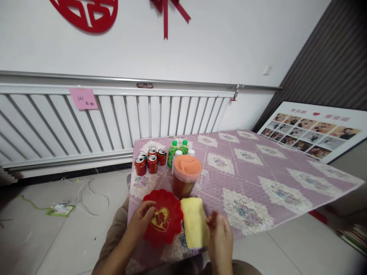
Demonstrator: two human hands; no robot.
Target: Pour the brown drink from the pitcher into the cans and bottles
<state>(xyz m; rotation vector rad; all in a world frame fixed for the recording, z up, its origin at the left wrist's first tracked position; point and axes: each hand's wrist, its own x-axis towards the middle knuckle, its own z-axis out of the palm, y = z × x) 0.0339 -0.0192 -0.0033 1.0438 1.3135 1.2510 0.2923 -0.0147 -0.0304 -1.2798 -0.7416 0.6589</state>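
A round red plate (174, 229) with a scalloped rim and a gold heart design lies near the table's front edge. Over its left side rests my left hand (142, 217), fingers loosely bent and apart, with nothing seen in them. A folded yellow cloth (195, 225) lies just right of the plate. My right hand (221, 238), at the cloth's right edge, is closed on a small dark-red piece (212, 219), blurred and of unclear kind. Behind the plate and cloth stands a clear plastic jug (183, 187) with an orange lid and brownish contents.
Several opened drink cans (152, 164) stand at the table's back left. Two green-capped bottles (172, 152) and white-capped containers (191, 153) are behind the jug. A patterned purple cloth (213, 183) covers the table. A radiator (160, 114) runs along the wall; a photo board (315, 130) leans at right.
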